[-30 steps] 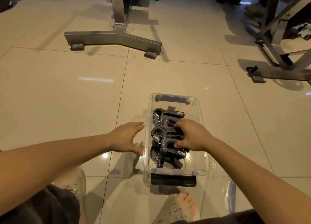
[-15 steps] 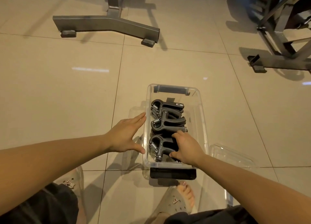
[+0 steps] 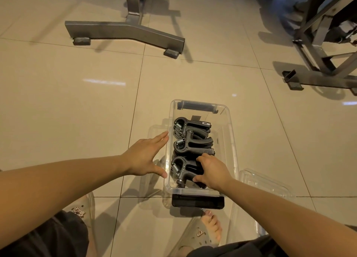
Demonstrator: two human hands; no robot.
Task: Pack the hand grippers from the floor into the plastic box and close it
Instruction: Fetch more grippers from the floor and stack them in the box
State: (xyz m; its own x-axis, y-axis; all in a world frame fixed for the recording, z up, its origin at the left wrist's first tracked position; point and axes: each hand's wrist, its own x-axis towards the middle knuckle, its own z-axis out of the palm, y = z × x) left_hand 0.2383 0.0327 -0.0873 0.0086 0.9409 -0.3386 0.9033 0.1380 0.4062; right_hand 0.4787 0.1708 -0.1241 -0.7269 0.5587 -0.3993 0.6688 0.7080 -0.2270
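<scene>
A clear plastic box (image 3: 232,140) with black end latches stands open on the tiled floor. Several dark grey hand grippers (image 3: 191,140) with steel springs lie packed in a row inside it. My right hand (image 3: 211,171) reaches into the box and its fingers curl around the handles of the nearest hand gripper (image 3: 183,172). My left hand (image 3: 146,156) is flat and open, fingers apart, pressed against the outside of the box's left wall. The clear lid (image 3: 266,185) lies on the floor to the right of the box, partly behind my right forearm.
A grey metal stand base (image 3: 123,31) sits on the floor beyond the box. Another metal frame (image 3: 318,63) stands at the far right. My feet in pale clogs (image 3: 199,235) are just in front of the box.
My right hand slid from the middle hand gripper toward me onto the nearest one. My left hand moved closer and now rests against the box's left wall.
</scene>
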